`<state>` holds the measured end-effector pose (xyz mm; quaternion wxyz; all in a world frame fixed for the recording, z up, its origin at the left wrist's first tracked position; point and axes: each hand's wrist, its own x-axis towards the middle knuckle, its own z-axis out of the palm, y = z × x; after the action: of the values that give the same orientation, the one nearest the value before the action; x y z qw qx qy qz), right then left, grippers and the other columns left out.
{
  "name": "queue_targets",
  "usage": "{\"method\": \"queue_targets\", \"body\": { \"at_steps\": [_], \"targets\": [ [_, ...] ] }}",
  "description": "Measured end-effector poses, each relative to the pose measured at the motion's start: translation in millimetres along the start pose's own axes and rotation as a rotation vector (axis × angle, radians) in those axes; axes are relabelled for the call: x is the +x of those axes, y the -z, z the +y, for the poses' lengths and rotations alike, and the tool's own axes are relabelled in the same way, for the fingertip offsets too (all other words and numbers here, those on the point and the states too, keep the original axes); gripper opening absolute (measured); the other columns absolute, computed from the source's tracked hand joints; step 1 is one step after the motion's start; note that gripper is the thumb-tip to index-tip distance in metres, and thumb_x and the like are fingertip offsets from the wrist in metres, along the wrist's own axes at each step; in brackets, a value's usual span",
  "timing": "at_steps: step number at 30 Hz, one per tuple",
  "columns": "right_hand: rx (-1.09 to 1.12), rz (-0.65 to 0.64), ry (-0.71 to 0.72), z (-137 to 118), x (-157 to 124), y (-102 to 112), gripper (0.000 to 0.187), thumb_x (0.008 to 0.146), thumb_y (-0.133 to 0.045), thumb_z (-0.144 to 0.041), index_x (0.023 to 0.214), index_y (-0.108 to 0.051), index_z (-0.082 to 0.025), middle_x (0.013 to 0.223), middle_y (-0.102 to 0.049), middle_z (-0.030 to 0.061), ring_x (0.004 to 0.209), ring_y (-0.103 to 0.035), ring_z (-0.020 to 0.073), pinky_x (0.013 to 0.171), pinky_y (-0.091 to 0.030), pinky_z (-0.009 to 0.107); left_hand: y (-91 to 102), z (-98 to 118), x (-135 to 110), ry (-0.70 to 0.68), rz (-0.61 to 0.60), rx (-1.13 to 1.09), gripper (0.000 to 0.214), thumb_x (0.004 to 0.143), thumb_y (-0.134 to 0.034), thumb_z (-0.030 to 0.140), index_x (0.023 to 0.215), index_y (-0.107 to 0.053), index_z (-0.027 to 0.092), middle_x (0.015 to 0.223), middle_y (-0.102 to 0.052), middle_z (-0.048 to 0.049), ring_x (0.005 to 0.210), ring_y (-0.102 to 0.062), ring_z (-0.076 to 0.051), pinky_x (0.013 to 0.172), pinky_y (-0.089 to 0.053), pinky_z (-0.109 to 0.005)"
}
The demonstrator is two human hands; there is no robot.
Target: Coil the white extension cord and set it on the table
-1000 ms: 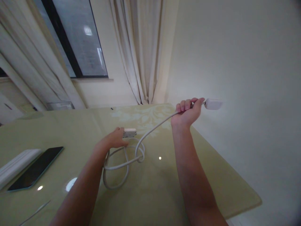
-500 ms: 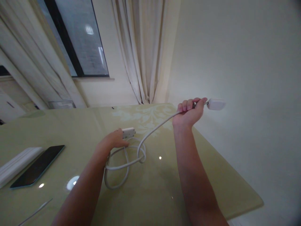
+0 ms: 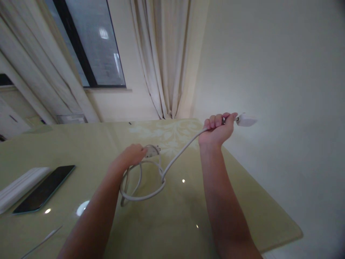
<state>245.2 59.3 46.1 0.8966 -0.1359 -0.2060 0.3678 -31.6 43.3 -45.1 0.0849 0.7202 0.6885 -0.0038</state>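
Note:
My left hand (image 3: 135, 154) is closed around one end of a small white power strip (image 3: 153, 151) over the table; socket holes show on its face. A pale cable (image 3: 147, 197) hangs in tangled loops below and beside that hand, one loop crossing the strip. From the loops the cable rises to my right hand (image 3: 219, 126), whose fingers wrap round its end near the wall. Just past the right thumb is a white block (image 3: 246, 120), with a bit of metal between it and my fingers. Whether the block is fixed to the wall I cannot tell.
A glossy pale green table (image 3: 94, 144) meets the wall (image 3: 283, 90) on the right. At left lie a dark tablet-like slab (image 3: 44, 190), a long white bar (image 3: 23, 187) and a thin white cable (image 3: 43, 244). Behind are curtains (image 3: 164, 54) and a window (image 3: 94, 43).
My left hand has moved slightly up and right with the power strip, which has turned. The cable loops have lifted and shifted. My right hand has barely moved; the white block looks tilted.

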Motion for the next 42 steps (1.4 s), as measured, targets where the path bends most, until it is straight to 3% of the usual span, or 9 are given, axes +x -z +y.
{"method": "queue_targets", "body": {
  "at_steps": [4, 8, 12, 16, 19, 25, 30, 36, 42],
  "targets": [
    [-0.058, -0.022, 0.043, 0, 0, -1, 0.051, 0.104, -0.050, -0.067, 0.077, -0.039, -0.025, 0.054, -0.021, -0.0121, 0.041, -0.021, 0.0087, 0.039, -0.020, 0.021, 8.0, -4, -1, -0.020, 0.034, -0.066, 0.070, 0.104, -0.025, 0.047, 0.077, -0.082, 0.017, 0.084, -0.079, -0.0185, 0.088, -0.077, -0.029, 0.080, -0.049, -0.034],
    [-0.274, -0.094, 0.074, 6, -2, -2, 0.055, 0.099, -0.051, -0.074, 0.075, -0.041, -0.025, 0.053, -0.024, -0.0121, 0.041, -0.022, 0.0079, 0.040, -0.019, 0.022, 13.5, -4, -3, 0.015, 0.105, -0.116, 0.072, 0.102, -0.025, 0.051, 0.064, -0.077, 0.020, 0.070, -0.073, -0.0158, 0.076, -0.073, -0.028, 0.074, -0.047, -0.034],
    [-0.674, -0.482, -0.057, 26, -18, 1, 0.050, 0.095, -0.065, -0.065, 0.073, -0.058, -0.021, 0.052, -0.038, -0.0091, 0.044, -0.033, 0.0077, 0.045, -0.026, 0.024, 21.8, -1, -10, 0.055, 0.224, -0.259, 0.073, 0.098, -0.032, 0.065, 0.057, -0.073, 0.022, 0.056, -0.064, -0.0101, 0.063, -0.066, -0.026, 0.066, -0.043, -0.034],
    [-1.072, -0.923, -0.120, 53, -42, 6, 0.030, 0.081, -0.087, -0.044, 0.079, -0.072, -0.019, 0.074, -0.070, 0.0008, 0.070, -0.064, 0.0156, 0.068, -0.045, 0.029, 32.8, 1, -21, 0.060, 0.348, -0.524, 0.070, 0.091, -0.042, 0.073, 0.050, -0.067, 0.022, 0.047, -0.055, -0.0052, 0.052, -0.057, -0.021, 0.058, -0.039, -0.032],
    [-1.212, -1.052, -0.107, 63, -50, 10, 0.021, 0.076, -0.091, -0.025, 0.090, -0.076, -0.020, 0.091, -0.079, 0.0030, 0.087, -0.072, 0.0203, 0.082, -0.049, 0.032, 38.1, 1, -26, 0.032, 0.386, -0.639, 0.069, 0.089, -0.045, 0.073, 0.046, -0.060, 0.022, 0.046, -0.051, -0.0032, 0.048, -0.049, -0.018, 0.054, -0.035, -0.031],
    [-1.217, -1.044, -0.072, 61, -44, 11, 0.010, 0.083, -0.083, -0.022, 0.087, -0.073, -0.021, 0.088, -0.078, 0.0017, 0.079, -0.070, 0.0188, 0.078, -0.051, 0.032, 38.1, -1, -26, -0.040, 0.317, -0.790, 0.068, 0.088, -0.051, 0.075, 0.045, -0.051, 0.022, 0.044, -0.040, 0.0007, 0.046, -0.035, -0.014, 0.049, -0.026, -0.030],
    [-1.163, -0.898, -0.069, 71, -37, 16, 0.009, 0.082, -0.081, -0.023, 0.086, -0.073, -0.020, 0.091, -0.078, 0.0033, 0.084, -0.071, 0.0198, 0.086, -0.053, 0.036, 43.1, -4, -33, -0.183, 0.196, -0.878, 0.065, 0.085, -0.060, 0.074, 0.049, -0.058, 0.020, 0.050, -0.049, -0.0005, 0.052, -0.040, -0.014, 0.052, -0.030, -0.028],
    [-1.011, -0.833, -0.123, 79, -25, 27, 0.016, 0.077, -0.082, -0.028, 0.088, -0.075, -0.019, 0.087, -0.078, 0.0042, 0.085, -0.072, 0.0209, 0.085, -0.055, 0.036, 46.5, 11, -37, -0.161, 0.284, -1.090, 0.064, 0.086, -0.062, 0.075, 0.057, -0.065, 0.018, 0.056, -0.055, -0.0013, 0.054, -0.041, -0.013, 0.051, -0.030, -0.026],
    [-0.961, -0.858, -0.142, 73, -28, 24, 0.020, 0.081, -0.081, -0.033, 0.092, -0.076, -0.018, 0.091, -0.078, 0.0054, 0.087, -0.071, 0.0202, 0.087, -0.055, 0.036, 43.8, 8, -31, -0.096, 0.323, -1.203, 0.060, 0.087, -0.062, 0.072, 0.061, -0.068, 0.018, 0.054, -0.044, 0.0018, 0.051, -0.033, -0.011, 0.050, -0.029, -0.025]
  ]
}}
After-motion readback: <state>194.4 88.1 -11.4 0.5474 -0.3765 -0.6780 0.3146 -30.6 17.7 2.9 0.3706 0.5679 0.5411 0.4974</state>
